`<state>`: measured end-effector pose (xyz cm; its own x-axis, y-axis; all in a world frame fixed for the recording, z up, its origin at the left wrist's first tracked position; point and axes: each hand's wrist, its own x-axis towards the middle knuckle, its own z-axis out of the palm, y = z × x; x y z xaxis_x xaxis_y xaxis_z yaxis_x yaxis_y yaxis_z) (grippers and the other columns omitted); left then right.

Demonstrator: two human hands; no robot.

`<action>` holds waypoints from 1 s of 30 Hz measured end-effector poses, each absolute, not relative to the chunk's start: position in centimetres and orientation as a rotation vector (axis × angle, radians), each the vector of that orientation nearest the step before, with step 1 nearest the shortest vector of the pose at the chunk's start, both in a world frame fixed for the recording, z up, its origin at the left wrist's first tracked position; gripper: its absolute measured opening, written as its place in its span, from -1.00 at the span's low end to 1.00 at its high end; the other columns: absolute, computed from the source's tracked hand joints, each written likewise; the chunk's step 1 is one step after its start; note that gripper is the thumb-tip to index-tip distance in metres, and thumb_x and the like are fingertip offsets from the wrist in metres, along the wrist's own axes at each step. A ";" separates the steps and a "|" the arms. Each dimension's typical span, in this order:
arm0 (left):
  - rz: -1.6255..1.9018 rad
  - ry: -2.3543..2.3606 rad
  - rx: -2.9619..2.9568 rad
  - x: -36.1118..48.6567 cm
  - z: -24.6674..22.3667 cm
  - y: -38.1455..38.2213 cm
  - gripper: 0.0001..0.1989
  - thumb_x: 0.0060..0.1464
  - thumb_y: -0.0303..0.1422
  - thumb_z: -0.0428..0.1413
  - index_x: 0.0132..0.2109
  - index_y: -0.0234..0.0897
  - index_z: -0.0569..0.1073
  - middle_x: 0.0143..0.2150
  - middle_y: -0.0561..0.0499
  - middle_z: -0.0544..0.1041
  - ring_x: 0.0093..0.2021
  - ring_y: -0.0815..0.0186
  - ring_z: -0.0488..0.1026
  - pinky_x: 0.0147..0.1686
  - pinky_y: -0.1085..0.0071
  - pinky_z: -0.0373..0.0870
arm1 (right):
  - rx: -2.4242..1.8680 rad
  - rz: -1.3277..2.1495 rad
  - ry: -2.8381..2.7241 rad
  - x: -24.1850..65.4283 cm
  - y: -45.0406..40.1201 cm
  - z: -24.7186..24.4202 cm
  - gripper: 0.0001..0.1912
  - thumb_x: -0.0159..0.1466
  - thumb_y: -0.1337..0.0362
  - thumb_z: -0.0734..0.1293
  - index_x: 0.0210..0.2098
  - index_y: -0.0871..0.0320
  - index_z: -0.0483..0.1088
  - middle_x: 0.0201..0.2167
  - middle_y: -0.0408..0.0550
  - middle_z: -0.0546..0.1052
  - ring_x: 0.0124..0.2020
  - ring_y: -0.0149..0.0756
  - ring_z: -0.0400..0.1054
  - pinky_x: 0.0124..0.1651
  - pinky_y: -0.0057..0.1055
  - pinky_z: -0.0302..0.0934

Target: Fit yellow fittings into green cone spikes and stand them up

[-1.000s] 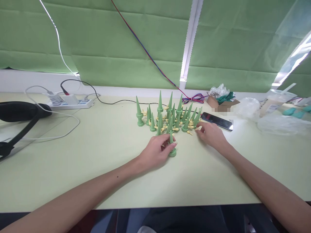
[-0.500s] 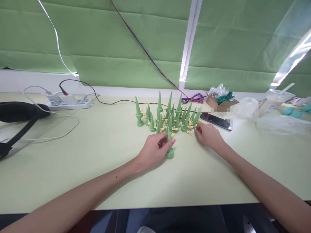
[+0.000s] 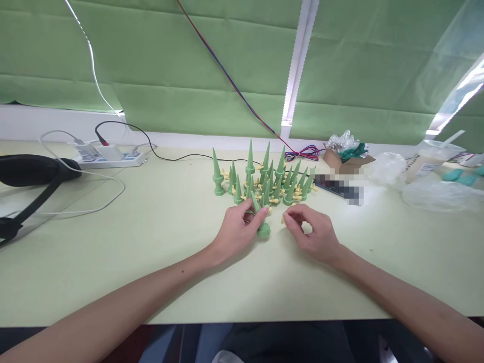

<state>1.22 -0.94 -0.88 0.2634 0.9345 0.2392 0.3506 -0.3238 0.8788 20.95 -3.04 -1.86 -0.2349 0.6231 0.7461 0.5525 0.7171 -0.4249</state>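
Observation:
Several pointed green cones (image 3: pixel 250 159) on round bases stand in a cluster at the middle of the table, with small pale yellow pieces among them. Just in front of the cluster, my left hand (image 3: pixel 238 227) grips one green cone (image 3: pixel 263 230) between thumb and fingers; it leans with its tip to the left. My right hand (image 3: pixel 312 232) is to the right of that cone, thumb and forefinger pinched on a small yellow piece (image 3: pixel 283 220), mostly hidden by the fingertips.
A phone (image 3: pixel 338 189), partly blurred, lies right of the cluster. Beyond it are a cardboard box (image 3: pixel 340 162), plastic bags (image 3: pixel 427 195) and a cup (image 3: pixel 425 161). At the left are a power strip (image 3: pixel 128 160), cables and a black headset (image 3: pixel 34 171).
My right hand has moved left and nearer to me, away from the cluster's right edge, and now pinches a yellow piece. The cone in my left hand has tilted to the left.

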 end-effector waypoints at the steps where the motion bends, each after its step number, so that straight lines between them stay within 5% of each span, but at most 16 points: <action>1: 1.035 1.165 1.808 1.2 -0.9 -0.9 -0.59 0.21 -0.04 0.05 -0.42 -0.24 0.20 -0.62 0.17 0.23 -0.62 0.45 0.24 -0.60 0.48 0.11 | -0.878 0.085 -1.917 20.7 -3.3 -2.0 -0.93 0.33 0.40 0.25 -0.30 0.14 0.32 -0.51 -0.15 0.43 -0.57 -0.45 0.26 -0.47 -0.50 0.19; 22: 0.963 1.077 1.799 1.4 -1.5 -1.1 -0.56 0.22 -0.05 0.05 -0.45 -0.23 0.10 -0.67 0.17 0.22 -0.65 0.45 0.19 -0.63 0.50 0.07 | -0.878 0.179 -1.968 20.0 -3.5 -2.6 -0.88 0.38 0.40 0.20 -0.27 0.14 0.34 -0.48 -0.13 0.44 -0.53 -0.43 0.26 -0.44 -0.47 0.20; 30: 0.871 1.013 1.589 1.8 -0.9 -1.6 -0.60 0.19 -0.01 0.07 -0.40 -0.22 0.22 -0.74 0.20 0.25 -0.75 0.44 0.20 -0.72 0.52 0.12 | -0.903 0.122 -1.916 20.0 -3.2 -3.0 -0.90 0.39 0.39 0.20 -0.25 0.14 0.32 -0.43 -0.11 0.45 -0.53 -0.44 0.28 -0.44 -0.48 0.22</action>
<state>1.81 -1.61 -0.85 0.3854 0.9214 0.0492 0.1873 -0.1303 0.9736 19.97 -3.25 -3.03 -0.2472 0.6345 0.7323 0.5364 0.7190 -0.4419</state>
